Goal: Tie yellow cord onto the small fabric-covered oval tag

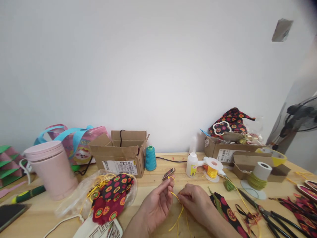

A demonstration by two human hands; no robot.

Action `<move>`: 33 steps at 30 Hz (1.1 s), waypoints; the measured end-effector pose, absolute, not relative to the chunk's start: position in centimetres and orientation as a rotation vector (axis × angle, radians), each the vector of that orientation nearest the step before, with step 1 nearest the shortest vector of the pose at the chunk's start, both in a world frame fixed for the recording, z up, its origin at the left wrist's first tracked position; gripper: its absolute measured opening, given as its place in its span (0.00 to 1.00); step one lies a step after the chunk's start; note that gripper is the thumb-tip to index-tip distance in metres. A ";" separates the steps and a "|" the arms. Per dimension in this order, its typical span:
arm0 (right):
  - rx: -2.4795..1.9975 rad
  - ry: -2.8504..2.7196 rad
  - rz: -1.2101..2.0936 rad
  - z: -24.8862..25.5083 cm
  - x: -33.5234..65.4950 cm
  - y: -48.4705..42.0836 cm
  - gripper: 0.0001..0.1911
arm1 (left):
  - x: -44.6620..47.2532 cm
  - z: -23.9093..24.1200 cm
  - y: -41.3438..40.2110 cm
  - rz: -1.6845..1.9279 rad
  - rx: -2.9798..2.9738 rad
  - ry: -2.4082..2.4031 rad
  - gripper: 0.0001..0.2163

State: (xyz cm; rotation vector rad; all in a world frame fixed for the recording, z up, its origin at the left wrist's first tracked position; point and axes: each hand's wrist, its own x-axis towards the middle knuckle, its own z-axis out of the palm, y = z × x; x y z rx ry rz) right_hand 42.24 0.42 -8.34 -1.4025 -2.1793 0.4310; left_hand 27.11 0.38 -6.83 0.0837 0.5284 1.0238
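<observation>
Grip of my left hand [158,205] and right hand [196,199] is pinched on the yellow cord [175,195], strung between them above the worktop [146,185], and I judge that uneven tension could slip it from either pinch or tangle its dangling ends.

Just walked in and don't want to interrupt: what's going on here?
A person is handling yellow cord. The left hand pinches it near a small patterned piece; the right hand pinches it close by, with loose ends trailing below. A white bottle and a yellow spool stand farther back on the table.
</observation>
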 end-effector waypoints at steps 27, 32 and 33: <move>-0.804 -1.171 1.601 -5.5 43.3 0.4 0.16 | 26.3 -6.4 0.9 1.246 0.631 0.960 0.04; -0.937 -1.179 1.474 -4.2 44.1 0.5 0.19 | 26.2 -6.3 0.9 1.258 0.705 0.970 0.05; -0.981 -1.205 1.434 -4.3 44.0 0.5 0.19 | 26.2 -6.2 0.8 1.247 0.706 0.963 0.05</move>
